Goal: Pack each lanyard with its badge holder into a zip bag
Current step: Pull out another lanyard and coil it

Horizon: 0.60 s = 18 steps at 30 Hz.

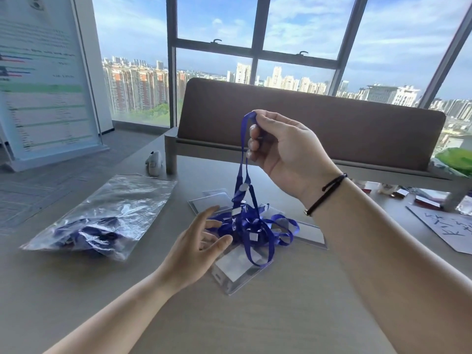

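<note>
Blue ribbon runs up from the table to the right hand [283, 146], which is raised well above the tabletop with its palm turned toward the camera and its fingers curled over the top loop of one lanyard [244, 159], pinching it between thumb and fingertips. The forearm slants up from the lower right, a dark cord bracelet [325, 194] around the wrist. The lifted lanyard hangs down in two strands into a tangled pile of lanyards [255, 226] lying on the grey table [255, 323], mixed with several clear badge holders; the nearest badge holder [237, 269] lies flat at the front of the heap, with a ribbon loop draped over it.

The left hand [198, 245] holds nothing (its fingers are spread and only loosely bent). It hovers just left of the pile, palm facing right, its fingertips close to the ribbons; whether they touch cannot be told.

Left of the hands, a clear zip bag [107, 213] lies on the table with blue lanyards already inside. Behind the table stands a brown-backed bench [332, 118] before large windows, and a sheet with blue markings [449, 227] lies at the right edge.
</note>
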Tool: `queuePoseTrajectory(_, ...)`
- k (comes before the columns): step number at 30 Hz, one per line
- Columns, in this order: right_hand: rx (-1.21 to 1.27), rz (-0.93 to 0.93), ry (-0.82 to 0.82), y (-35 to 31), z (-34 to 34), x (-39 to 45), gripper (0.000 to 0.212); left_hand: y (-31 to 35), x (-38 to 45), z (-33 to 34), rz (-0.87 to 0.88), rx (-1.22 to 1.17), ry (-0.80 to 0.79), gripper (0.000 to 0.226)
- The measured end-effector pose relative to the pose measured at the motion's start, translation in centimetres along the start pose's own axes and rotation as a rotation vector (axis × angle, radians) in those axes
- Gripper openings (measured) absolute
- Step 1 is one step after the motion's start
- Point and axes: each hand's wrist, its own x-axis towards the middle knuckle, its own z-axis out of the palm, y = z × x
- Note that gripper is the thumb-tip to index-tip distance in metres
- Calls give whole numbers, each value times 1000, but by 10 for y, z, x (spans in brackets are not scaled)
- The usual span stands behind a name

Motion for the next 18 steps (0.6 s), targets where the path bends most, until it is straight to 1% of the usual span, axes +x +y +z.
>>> queuePoseTrajectory(2, -22, 4, -78, -2, 2, -3, 15, 5, -1, 0, 9, -66, 11, 62)
queuePoseTrajectory(5, -77, 2, -225, -5, 10, -8, 15, 11, -1, 1, 23, -97, 42, 46)
queuePoseTrajectory(8, -141, 14, -311, -1, 15, -12, 16, 17, 0, 1, 30, -78, 95, 14)
queuePoseTrajectory(9, -153, 14, -316, 1, 15, -13, 16, 19, 0, 0, 32, -71, 106, 10)
queuePoseTrajectory(11, -149, 5, -284, 6, 8, -12, 16, 25, 2, -5, 14, -140, 101, 16)
queuePoseTrajectory(13, -167, -11, -189, 11, -6, -9, 15, 32, 5, -13, -43, -302, 114, 24)
queuePoseTrajectory(16, -346, -34, 7, 25, -36, -4, 15, 57, 14, -24, -153, -597, 193, 29)
queuePoseTrajectory(18, -486, -17, 77, 36, -55, -6, 10, 80, 20, -33, -154, -689, 237, 26)
